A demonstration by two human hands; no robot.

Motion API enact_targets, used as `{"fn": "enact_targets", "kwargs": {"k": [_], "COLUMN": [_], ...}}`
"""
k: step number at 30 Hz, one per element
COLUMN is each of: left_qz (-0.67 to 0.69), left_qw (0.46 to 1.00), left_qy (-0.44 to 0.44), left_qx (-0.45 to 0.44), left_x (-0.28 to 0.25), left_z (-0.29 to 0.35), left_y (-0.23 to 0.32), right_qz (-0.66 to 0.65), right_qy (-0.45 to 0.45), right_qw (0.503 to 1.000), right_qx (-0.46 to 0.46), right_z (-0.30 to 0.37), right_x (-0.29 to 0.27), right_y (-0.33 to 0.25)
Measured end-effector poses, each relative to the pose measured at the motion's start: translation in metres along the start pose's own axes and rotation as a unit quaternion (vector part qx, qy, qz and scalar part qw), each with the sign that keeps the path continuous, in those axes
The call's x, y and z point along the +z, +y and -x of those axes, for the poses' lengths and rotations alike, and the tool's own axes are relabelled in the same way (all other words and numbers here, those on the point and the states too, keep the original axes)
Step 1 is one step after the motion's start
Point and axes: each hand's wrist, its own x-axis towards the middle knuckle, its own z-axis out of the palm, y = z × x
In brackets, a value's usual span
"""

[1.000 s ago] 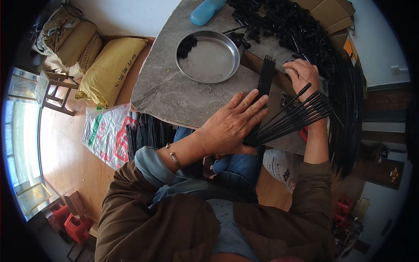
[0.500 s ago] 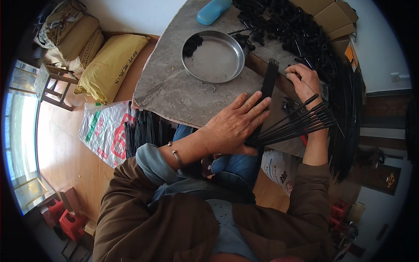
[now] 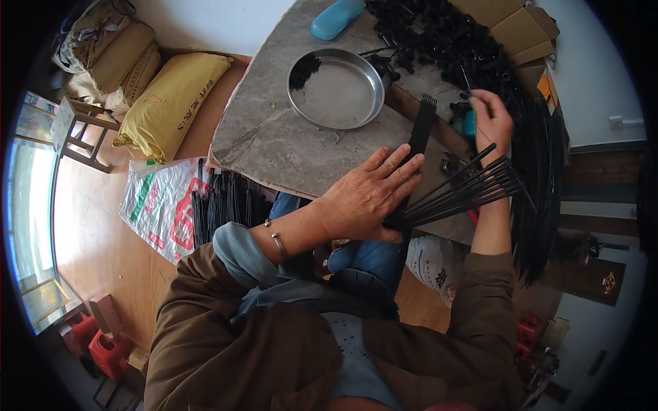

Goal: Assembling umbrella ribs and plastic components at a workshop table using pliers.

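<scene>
My left hand lies across a flat black strip of thin rods set side by side, fingers stretched over it. From under its thumb side a fan of thin black rods spreads to the right, held beneath the palm. My right hand is raised beyond the fan, beside a heap of black parts. Its fingers are loosely bent and apart, slightly blurred, and nothing shows between them. A teal object shows close by its fingers, partly hidden.
A round metal pan with a black clump in it stands on the grey table, near a blue case. Long black rods hang along the right edge. Yellow sack and wooden stool stand left; more black rods lie below the table edge.
My right hand has moved slightly away and to the right, and its pinched fingers have loosened. The teal object has come into sight beside it. My left hand stays in place.
</scene>
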Motion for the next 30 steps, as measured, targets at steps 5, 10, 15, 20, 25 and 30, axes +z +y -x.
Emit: {"fn": "enact_targets", "kwargs": {"k": [5, 10, 15, 20, 25, 30], "left_qz": [0.001, 0.004, 0.003, 0.011, 0.022, 0.036], "left_qw": [1.000, 0.999, 0.999, 0.999, 0.999, 0.999], "left_qy": [-0.018, -0.040, -0.044, -0.048, -0.046, -0.037], "left_qx": [0.013, 0.013, 0.009, 0.006, 0.003, 0.000], "left_x": [-0.003, -0.006, -0.005, -0.005, -0.004, -0.002], "left_z": [0.003, 0.006, 0.006, 0.006, 0.004, 0.002], "left_y": [0.002, 0.007, 0.007, 0.006, 0.006, 0.005], "right_qz": [0.229, 0.273, 0.340, 0.344, 0.336, 0.264], "right_qy": [-0.069, -0.108, -0.127, -0.111, -0.102, -0.039], "right_qw": [0.967, 0.951, 0.930, 0.930, 0.934, 0.962], "right_qx": [0.086, 0.097, 0.064, 0.068, 0.068, 0.054], "right_z": [-0.005, 0.002, 0.000, 0.003, 0.005, 0.007], "right_x": [-0.065, -0.080, -0.079, -0.085, -0.087, -0.074], "right_y": [0.040, 0.063, 0.048, 0.042, 0.044, 0.029]}}
